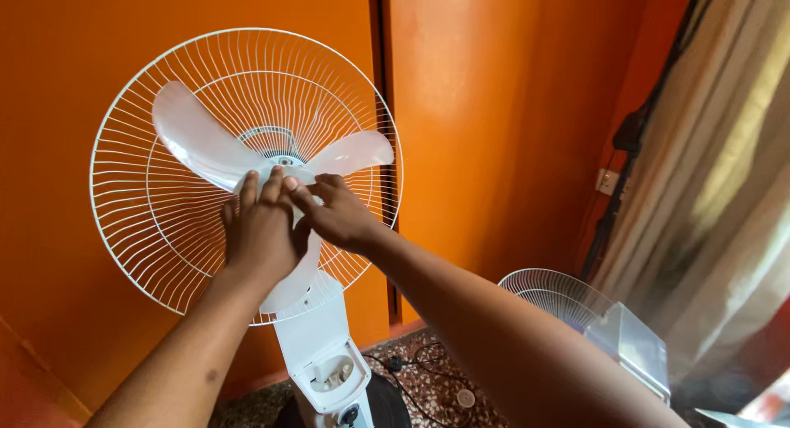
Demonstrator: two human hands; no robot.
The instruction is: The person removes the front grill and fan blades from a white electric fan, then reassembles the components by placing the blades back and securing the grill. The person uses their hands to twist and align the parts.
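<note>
Left hand [259,230] lies flat, fingers together, on the fan blade [197,140]; right hand [333,214] pinches the hub [285,166] before the wire guard [132,189].

left hand [259,230]: frame centre-left, flat on translucent fan blades [197,140], fingertips at the hub | right hand [337,214]: beside it, fingers pinching at hub [285,162] | white rear grille [164,214]: upper left | loose grille [551,292]: lower right

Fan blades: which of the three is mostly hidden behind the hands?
The lower blade, pointing down toward the stand. The left hand covers its root; the upper-left blade and right blade show fully.
</note>
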